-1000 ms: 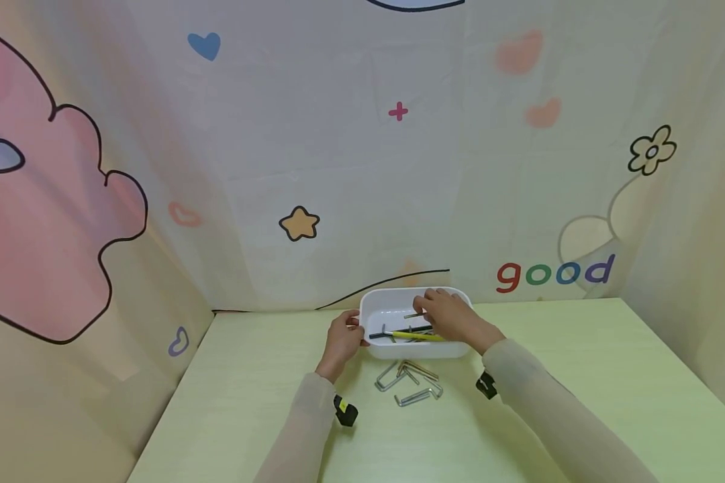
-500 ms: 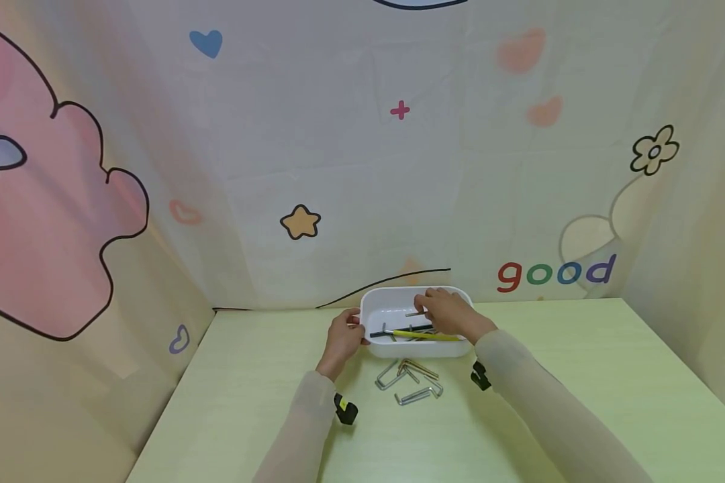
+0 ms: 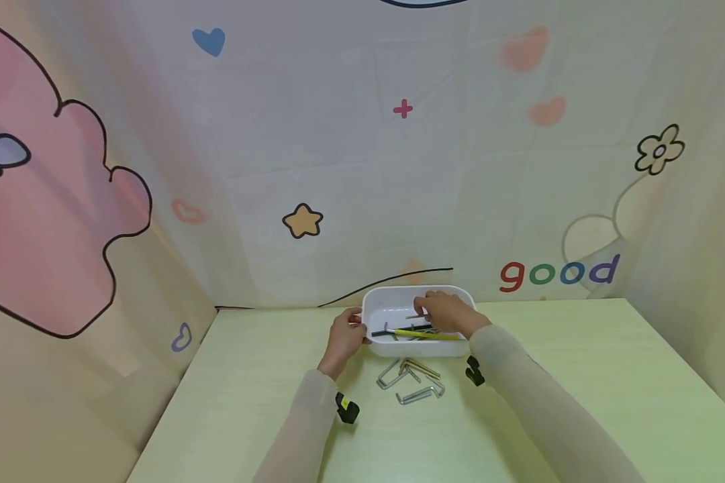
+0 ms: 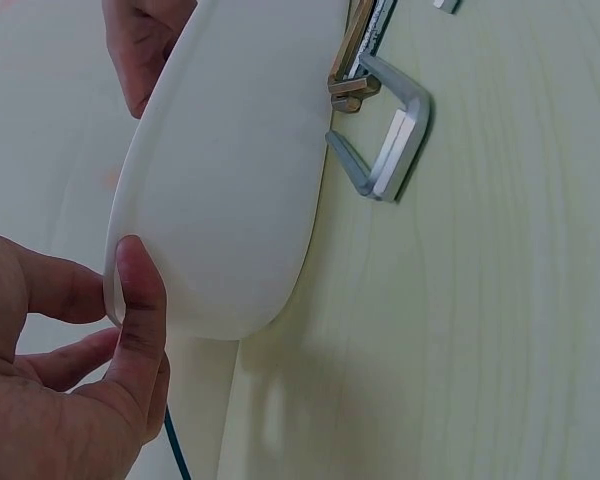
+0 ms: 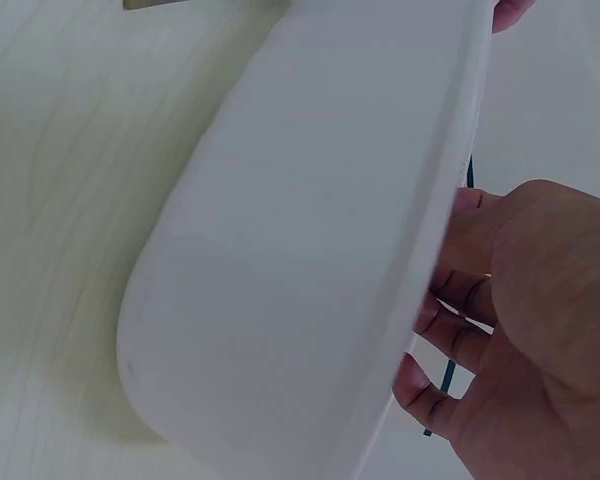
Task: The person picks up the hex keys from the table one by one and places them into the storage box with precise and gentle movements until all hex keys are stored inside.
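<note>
In swung the right sleeve (image 3: pixel 540 386); right hand (image 3: pixel 450 312) seemingly pinched a thin rod (image 3: pixel 415 316), still inside the tub (image 3: pixel 419 349) near the tabletop (image 3: pixel 248 376)'s far edge, left hand (image 3: pixel 342 335) pinching the tub's rim.

Box (image 3: pixel 423 349) at tbl (image 3: pixel 278 402) far side, hex keys (image 4: pixel 400 155) in front, rods (image 3: pixel 425 335) inside. L hand (image 3: pixel 343 335) at L rim, R hand (image 3: pixel 450 313) in R half, 1 rod (image 3: pixel 412 316) at fingertips.
</note>
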The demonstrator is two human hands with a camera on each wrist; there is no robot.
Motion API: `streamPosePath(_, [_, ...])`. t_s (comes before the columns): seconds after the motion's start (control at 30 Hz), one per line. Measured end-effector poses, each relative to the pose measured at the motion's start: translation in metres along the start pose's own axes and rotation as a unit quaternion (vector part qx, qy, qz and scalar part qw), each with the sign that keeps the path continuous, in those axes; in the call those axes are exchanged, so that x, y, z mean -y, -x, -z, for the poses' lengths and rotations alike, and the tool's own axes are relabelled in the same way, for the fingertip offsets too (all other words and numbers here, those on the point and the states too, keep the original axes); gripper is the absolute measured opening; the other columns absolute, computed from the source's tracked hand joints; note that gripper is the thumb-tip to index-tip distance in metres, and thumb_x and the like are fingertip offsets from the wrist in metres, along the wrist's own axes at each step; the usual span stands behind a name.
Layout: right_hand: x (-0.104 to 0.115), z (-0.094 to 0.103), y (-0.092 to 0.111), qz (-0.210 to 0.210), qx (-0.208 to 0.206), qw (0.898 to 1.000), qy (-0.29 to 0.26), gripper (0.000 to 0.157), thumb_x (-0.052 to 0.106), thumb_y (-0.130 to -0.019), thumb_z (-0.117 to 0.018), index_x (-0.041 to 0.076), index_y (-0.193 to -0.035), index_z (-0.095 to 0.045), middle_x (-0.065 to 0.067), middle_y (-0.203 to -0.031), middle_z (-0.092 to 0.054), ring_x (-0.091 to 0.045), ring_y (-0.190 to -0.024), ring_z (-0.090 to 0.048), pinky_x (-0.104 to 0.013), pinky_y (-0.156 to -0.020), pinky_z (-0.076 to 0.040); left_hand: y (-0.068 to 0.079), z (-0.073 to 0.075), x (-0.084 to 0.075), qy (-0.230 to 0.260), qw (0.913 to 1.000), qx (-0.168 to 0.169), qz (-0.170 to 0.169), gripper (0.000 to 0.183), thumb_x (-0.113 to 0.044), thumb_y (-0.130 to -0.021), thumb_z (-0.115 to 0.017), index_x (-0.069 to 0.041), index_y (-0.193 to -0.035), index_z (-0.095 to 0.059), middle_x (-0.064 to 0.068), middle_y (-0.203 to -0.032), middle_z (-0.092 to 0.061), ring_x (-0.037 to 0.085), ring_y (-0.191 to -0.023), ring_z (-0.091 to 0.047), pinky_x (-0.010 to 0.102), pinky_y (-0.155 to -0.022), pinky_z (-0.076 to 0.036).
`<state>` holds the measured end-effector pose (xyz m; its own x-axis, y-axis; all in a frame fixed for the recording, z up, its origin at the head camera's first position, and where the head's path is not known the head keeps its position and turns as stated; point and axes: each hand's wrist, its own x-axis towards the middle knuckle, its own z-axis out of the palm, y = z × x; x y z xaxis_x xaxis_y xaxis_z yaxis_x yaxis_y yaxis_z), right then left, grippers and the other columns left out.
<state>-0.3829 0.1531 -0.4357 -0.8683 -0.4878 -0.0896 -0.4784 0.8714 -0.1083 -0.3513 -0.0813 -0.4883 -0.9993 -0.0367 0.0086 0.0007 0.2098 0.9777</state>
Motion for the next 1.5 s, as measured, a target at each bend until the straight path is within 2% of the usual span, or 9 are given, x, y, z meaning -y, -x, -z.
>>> streamPosePath(0.13, [-0.004,-0.006,0.000,0.002,0.001,1.000,0.004,0.013,0.012,-0.095,-0.061,0.017,-0.107,-0.061,-0.002,-0.096,-0.058,-0.020,-0.087,-0.053,-0.041,-0.082,-0.049,0.001,-0.001,0.000,-0.005,1.0000,0.001,0.001,0.051,0.004,-0.084,-0.052,0.004,-0.134,-0.052,0.016,-0.104,-0.056,0.034,-0.089,-0.066,0.022,-0.060,-0.057])
streamPosePath(0.27, [-0.006,-0.007,0.002,-0.007,-0.005,1.000,0.003,0.017,0.015,-0.094,-0.064,0.015,-0.110,-0.060,-0.004,-0.102,-0.059,-0.022,-0.092,-0.054,-0.044,-0.086,-0.049,0.000,-0.002,-0.001,-0.004,1.0000,-0.002,-0.001,0.050,0.005,-0.084,-0.052,0.004,-0.134,-0.053,0.015,-0.102,-0.055,0.027,-0.082,-0.064,0.021,-0.059,-0.057])
streamPosePath(0.43, [-0.010,-0.002,0.009,-0.009,-0.040,0.999,0.001,0.022,0.015,-0.093,-0.065,0.012,-0.115,-0.061,-0.008,-0.108,-0.062,-0.026,-0.098,-0.058,-0.047,-0.090,-0.050,0.000,-0.002,0.000,-0.004,1.0000,-0.003,-0.001,0.049,0.006,-0.084,-0.052,0.004,-0.133,-0.053,0.015,-0.103,-0.055,0.019,-0.076,-0.059,0.026,-0.062,-0.059])
streamPosePath(0.6, [-0.015,0.002,0.022,-0.015,-0.087,0.996,-0.030,0.026,0.014,-0.092,-0.066,0.010,-0.117,-0.062,-0.011,-0.113,-0.062,-0.030,-0.104,-0.057,-0.054,-0.093,-0.048,-0.001,-0.001,0.000,-0.009,1.0000,-0.002,0.000,0.049,0.006,-0.084,-0.053,0.004,-0.133,-0.053,0.016,-0.103,-0.055,0.021,-0.079,-0.062,0.034,-0.067,-0.061])
streamPosePath(0.73, [-0.019,0.005,0.031,-0.030,-0.103,0.992,-0.061,0.028,0.013,-0.092,-0.066,0.010,-0.118,-0.061,-0.012,-0.118,-0.061,-0.031,-0.107,-0.055,-0.054,-0.095,-0.047,-0.001,-0.001,0.001,-0.011,0.9999,-0.004,-0.003,0.050,0.005,-0.084,-0.053,0.005,-0.133,-0.053,0.016,-0.103,-0.055,0.020,-0.080,-0.062,0.032,-0.066,-0.061])
streamPosePath(0.9, [-0.023,0.005,0.042,-0.030,-0.126,0.989,-0.067,0.025,0.012,-0.091,-0.066,0.010,-0.115,-0.061,-0.014,-0.114,-0.062,-0.031,-0.104,-0.056,-0.054,-0.091,-0.049,0.000,0.000,0.000,-0.014,0.9999,-0.005,-0.003,0.049,0.004,-0.085,-0.053,0.004,-0.134,-0.053,0.016,-0.103,-0.055,0.021,-0.079,-0.061,0.030,-0.065,-0.060])
streamPosePath(1.27, [-0.041,-0.011,0.064,-0.039,-0.185,0.978,-0.088,0.030,0.011,-0.090,-0.067,0.006,-0.119,-0.061,-0.017,-0.115,-0.062,-0.033,-0.105,-0.058,-0.052,-0.094,-0.052,0.003,-0.002,-0.002,-0.006,1.0000,0.000,-0.001,0.048,0.005,-0.087,-0.052,0.004,-0.134,-0.052,0.019,-0.107,-0.056,0.026,-0.084,-0.063,0.023,-0.061,-0.058])
streamPosePath(1.5, [-0.050,-0.016,0.072,-0.054,-0.207,0.971,-0.106,0.031,0.012,-0.091,-0.066,0.005,-0.120,-0.060,-0.016,-0.116,-0.060,-0.034,-0.105,-0.058,-0.052,-0.093,-0.053,0.001,-0.002,0.000,-0.008,0.9999,-0.008,-0.001,0.049,0.004,-0.085,-0.052,0.003,-0.134,-0.053,0.016,-0.104,-0.056,0.024,-0.080,-0.062,0.026,-0.063,-0.059])
